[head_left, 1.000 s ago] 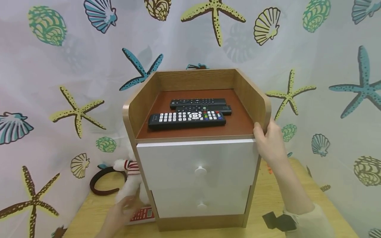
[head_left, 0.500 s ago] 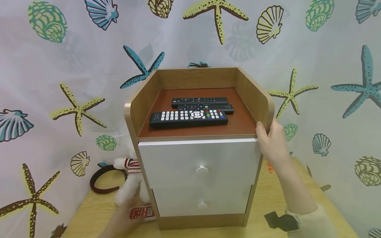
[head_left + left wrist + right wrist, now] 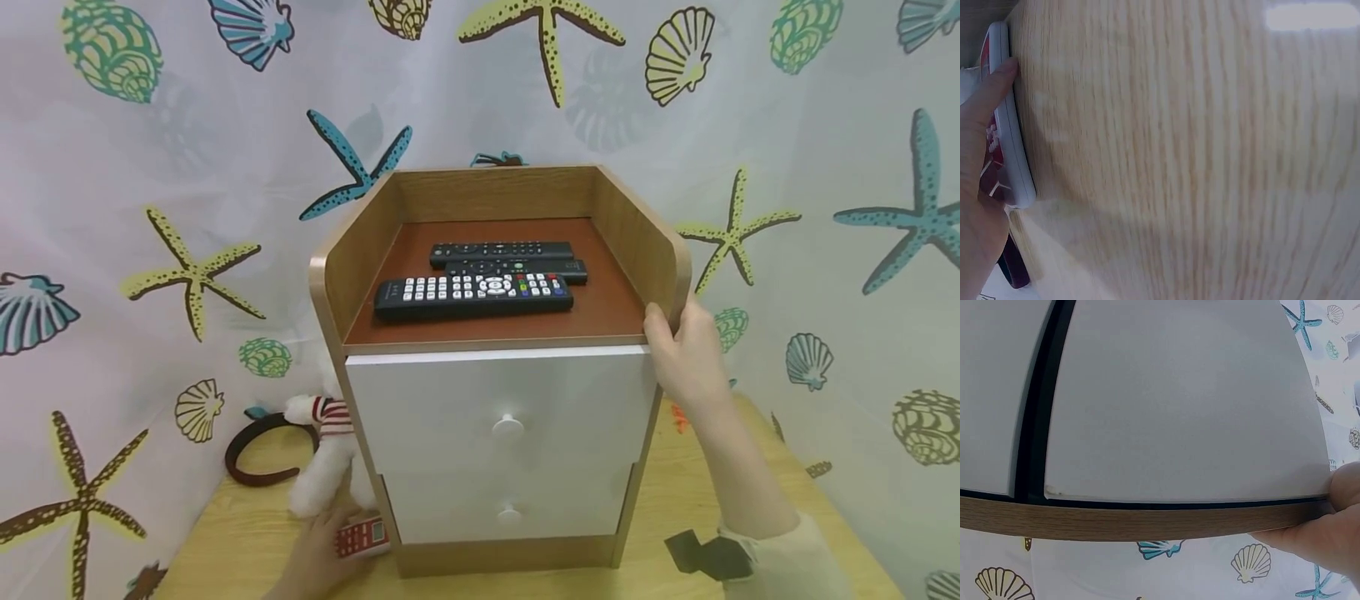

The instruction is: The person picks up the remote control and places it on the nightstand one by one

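A small two-drawer cabinet (image 3: 633, 242) with wooden sides and white drawer fronts stands on the table. My right hand (image 3: 690, 358) grips the front edge of its right side panel, thumb on the inner face. Left of the cabinet's base, my left hand (image 3: 318, 550) holds a red calculator (image 3: 363, 536) by its left end. In the left wrist view, the thumb lies across the calculator's white side (image 3: 1013, 144); the other fingers are hidden. The right wrist view shows the right hand (image 3: 1329, 537) at the edge of the wooden panel (image 3: 1147, 523).
Three black remote controls (image 3: 472, 297) lie on the cabinet's top shelf. A white plush toy (image 3: 330, 467) in a striped top leans by the cabinet's left side, beside a dark brown headband (image 3: 240, 458). A patterned curtain (image 3: 480, 100) surrounds the wooden table (image 3: 217, 550).
My left hand has reached right to the calculator and taken hold of its left end; the calculator now sits at a different angle. The right hand has kept its grip on the cabinet.
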A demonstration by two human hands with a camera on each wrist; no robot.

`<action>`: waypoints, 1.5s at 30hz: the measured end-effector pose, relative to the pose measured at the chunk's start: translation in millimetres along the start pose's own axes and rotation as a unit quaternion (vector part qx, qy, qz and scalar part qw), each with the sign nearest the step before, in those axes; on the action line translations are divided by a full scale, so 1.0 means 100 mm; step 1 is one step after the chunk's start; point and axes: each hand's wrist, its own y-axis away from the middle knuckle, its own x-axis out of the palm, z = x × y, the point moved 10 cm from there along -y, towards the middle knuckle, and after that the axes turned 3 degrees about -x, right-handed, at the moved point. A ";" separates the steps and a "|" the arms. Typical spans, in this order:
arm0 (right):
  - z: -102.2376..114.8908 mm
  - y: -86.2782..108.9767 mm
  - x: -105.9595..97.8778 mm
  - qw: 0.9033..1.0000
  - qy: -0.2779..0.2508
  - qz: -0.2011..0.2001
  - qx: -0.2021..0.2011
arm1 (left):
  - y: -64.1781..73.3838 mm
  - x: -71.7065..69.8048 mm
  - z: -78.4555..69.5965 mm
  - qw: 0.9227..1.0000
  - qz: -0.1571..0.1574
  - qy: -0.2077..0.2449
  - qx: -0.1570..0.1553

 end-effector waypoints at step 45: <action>-0.01 -0.01 0.00 1.000 0.001 0.006 0.007 | 0.21 -0.16 0.32 0.986 0.072 0.053 -0.144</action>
